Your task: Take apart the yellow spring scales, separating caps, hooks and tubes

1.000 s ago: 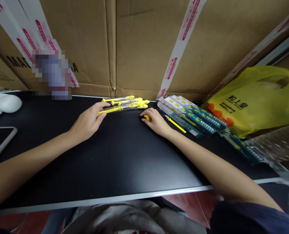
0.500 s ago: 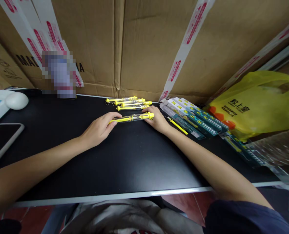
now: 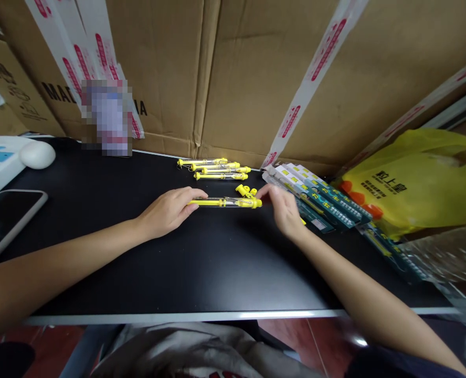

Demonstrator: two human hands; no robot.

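Note:
A clear tube with yellow ends (image 3: 225, 202) is held level just above the black tabletop (image 3: 201, 262). My left hand (image 3: 170, 211) pinches its left end. My right hand (image 3: 282, 207) has its fingertips at the tube's right yellow cap, fingers curled. A small loose yellow piece (image 3: 244, 190) lies just behind the tube. Three more yellow-ended tubes (image 3: 215, 169) lie in a row at the back by the cardboard. A fan of teal and white packaged cards (image 3: 319, 197) lies to the right of my right hand.
Taped cardboard boxes (image 3: 236, 79) wall off the back. A yellow plastic bag (image 3: 417, 178) sits at the right, with clear plastic packaging (image 3: 437, 252) in front of it. At the left lie a white device (image 3: 8, 157) and a phone (image 3: 4, 218).
The tube came away from the row at the back and toward me, held between both hands. My right hand has slid off to its right end, uncovering the small yellow piece.

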